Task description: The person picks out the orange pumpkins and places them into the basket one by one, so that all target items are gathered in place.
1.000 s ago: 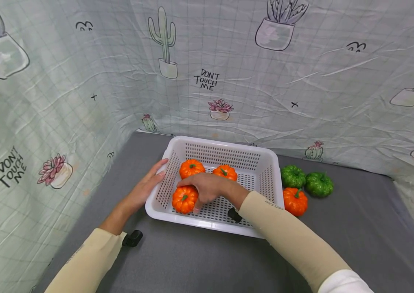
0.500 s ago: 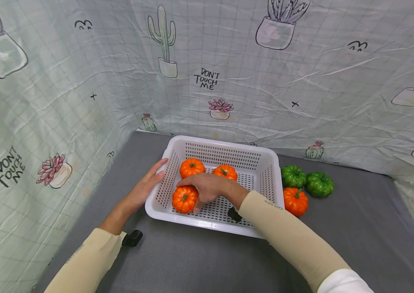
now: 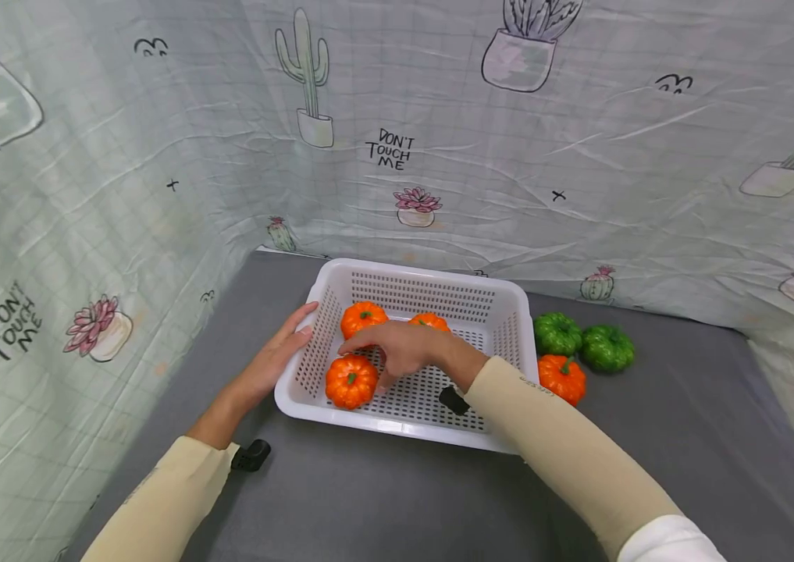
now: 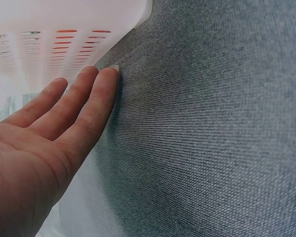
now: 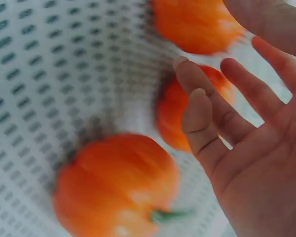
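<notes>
A white perforated plastic basket (image 3: 407, 430) holds small orange pumpkins: one at front left (image 3: 351, 382), one at back left (image 3: 364, 318) and one at back middle (image 3: 429, 321), partly hidden by my right hand. That right hand (image 3: 397, 347) hovers inside the basket, just above and right of the front-left pumpkin. Its fingers are spread and loosely bent, and the right wrist view shows an empty gap between the fingers and the nearest pumpkin (image 5: 121, 182). Against the basket's left outer wall, my left hand (image 3: 273, 363) rests with extended fingers (image 4: 91, 108).
To the right of the basket, two green pumpkins (image 3: 557, 336) (image 3: 607, 349) and one orange pumpkin (image 3: 562, 379) sit on the grey cloth (image 3: 382, 499). A curtain printed with cacti (image 3: 439, 156) hangs behind and at the left.
My right hand's fingers have come off the front-left pumpkin and lifted slightly to the right of it. The pumpkin stays in place, and the left hand keeps touching the basket.
</notes>
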{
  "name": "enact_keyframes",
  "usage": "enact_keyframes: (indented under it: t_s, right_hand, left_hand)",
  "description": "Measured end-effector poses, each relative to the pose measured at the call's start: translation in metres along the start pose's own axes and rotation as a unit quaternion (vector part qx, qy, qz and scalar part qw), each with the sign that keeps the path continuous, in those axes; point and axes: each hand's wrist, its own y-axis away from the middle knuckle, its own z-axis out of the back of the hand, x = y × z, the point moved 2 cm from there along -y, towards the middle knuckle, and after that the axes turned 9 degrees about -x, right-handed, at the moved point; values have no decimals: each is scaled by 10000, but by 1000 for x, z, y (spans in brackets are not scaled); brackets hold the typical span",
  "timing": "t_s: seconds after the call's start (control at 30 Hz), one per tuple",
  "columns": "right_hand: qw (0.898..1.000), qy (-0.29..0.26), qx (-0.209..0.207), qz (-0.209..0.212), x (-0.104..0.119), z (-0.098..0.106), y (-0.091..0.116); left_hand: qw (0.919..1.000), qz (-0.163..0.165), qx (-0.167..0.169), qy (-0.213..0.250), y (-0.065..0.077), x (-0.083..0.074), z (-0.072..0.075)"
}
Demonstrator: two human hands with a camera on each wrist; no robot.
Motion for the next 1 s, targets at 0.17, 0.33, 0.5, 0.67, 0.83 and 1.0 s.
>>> enact_keyframes:
  t_s: [0.17, 0.33, 0.5, 0.67, 0.83, 1.0]
  right_hand:
    - [9986, -373, -371, -26, 1, 37, 22]
    - [9928, -869, -823, 59, -1, 65, 46]
    - [9871, -1166, -1092, 97, -6, 77, 66]
    - [9837, -1226, -1301, 214, -11, 82, 80]
    - [9810, -1338, -1397, 108, -18, 83, 99]
    - [9747, -1559, -1596, -154, -31, 83, 126]
  left_hand:
    - [10000, 8, -8, 10, 0, -2, 1]
    - [9999, -17, -82, -79, 1, -4, 4]
    - [9999, -9, -80, -136, 1, -7, 4]
    - [9999, -110, -62, -102, 1, -6, 2]
    - [9999, -137, -66, -78, 4, -4, 1]
    - [9999, -149, -28, -54, 4, -5, -3]
